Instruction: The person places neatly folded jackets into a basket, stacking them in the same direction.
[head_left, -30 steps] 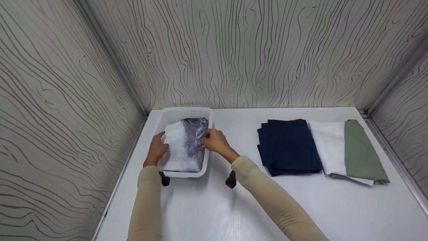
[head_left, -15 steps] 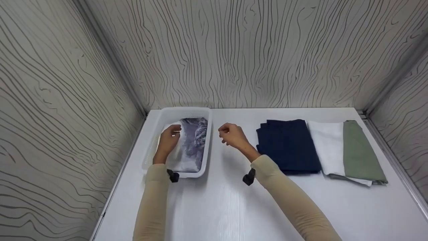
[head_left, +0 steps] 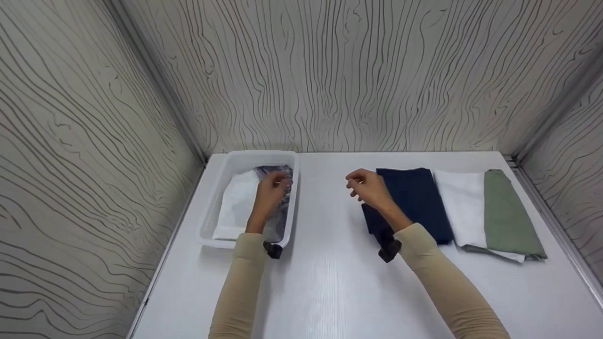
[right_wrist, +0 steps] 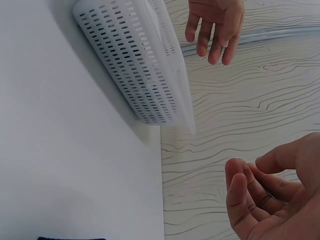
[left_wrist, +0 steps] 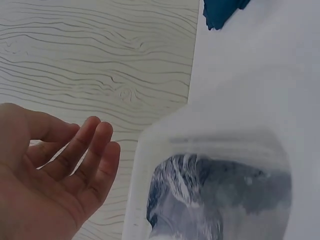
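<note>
My left hand hovers over the right side of a white plastic basket, its fingers loosely bent with nothing between them. Inside the basket lie folded garments, one white and one grey-purple with a dark pattern; the hand and wrist hide part of them. My right hand is in the air at the left edge of a folded navy cloth stack, fingers relaxed and holding nothing. In the right wrist view, the slotted side of the basket shows, with the left hand above it.
Right of the navy stack lie a folded white cloth and a green one. All stand on a white table, bounded by wood-patterned panels at the back and both sides.
The right hand has left the garments in the basket and moved right to the navy stack. The left hand has lifted from the basket's left side and shifted right across it.
</note>
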The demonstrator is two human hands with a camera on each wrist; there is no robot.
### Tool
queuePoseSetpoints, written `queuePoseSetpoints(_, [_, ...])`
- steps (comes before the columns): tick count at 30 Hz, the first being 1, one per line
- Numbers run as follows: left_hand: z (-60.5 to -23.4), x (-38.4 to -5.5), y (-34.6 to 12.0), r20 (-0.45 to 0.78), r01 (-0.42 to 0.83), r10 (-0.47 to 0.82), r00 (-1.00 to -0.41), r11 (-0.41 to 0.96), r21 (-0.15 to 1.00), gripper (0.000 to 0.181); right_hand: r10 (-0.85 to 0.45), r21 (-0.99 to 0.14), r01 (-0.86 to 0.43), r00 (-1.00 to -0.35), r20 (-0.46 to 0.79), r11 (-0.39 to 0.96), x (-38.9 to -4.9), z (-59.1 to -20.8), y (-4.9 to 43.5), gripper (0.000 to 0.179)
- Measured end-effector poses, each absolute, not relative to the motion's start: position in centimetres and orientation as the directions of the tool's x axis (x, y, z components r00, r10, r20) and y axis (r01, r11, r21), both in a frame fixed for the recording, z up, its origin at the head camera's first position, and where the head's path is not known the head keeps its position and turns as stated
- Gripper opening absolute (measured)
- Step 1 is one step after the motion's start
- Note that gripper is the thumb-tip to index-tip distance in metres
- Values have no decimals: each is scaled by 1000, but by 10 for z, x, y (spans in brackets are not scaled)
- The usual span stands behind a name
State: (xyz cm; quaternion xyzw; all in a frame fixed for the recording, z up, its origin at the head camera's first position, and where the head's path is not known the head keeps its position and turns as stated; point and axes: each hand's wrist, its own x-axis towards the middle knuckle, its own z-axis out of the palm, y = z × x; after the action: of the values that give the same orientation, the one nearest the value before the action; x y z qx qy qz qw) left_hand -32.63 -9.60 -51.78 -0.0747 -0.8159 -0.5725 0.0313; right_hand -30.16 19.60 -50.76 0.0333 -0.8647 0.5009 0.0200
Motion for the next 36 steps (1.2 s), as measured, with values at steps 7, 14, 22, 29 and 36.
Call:
queuePoseSetpoints(7, [-518, -320, -60, 140, 181, 158, -977, 280, 943, 28, 11, -851, -63, -997, 80, 522, -296, -508, 234, 26])
queuePoseSetpoints(14, [-522, -314, -27, 150, 202, 210, -966, 253, 946, 27, 35, -839, -57, -995, 91, 541, -288, -510, 265, 28])
queuePoseSetpoints(22, [-529, -310, 5, 104, 163, 235, -966, 246, 955, 25, 74, -837, -27, -994, 80, 546, -281, -515, 291, 30])
queuePoseSetpoints(29, [-536, -307, 29, 48, 107, 250, -967, 228, 968, 26, 100, -851, 9, -994, 51, 525, -277, -524, 317, 33])
queuePoseSetpoints(36, [-547, -307, 50, 25, 97, 292, -956, 233, 968, 27, 151, -838, 95, -988, -15, 538, -277, -534, 342, 36])
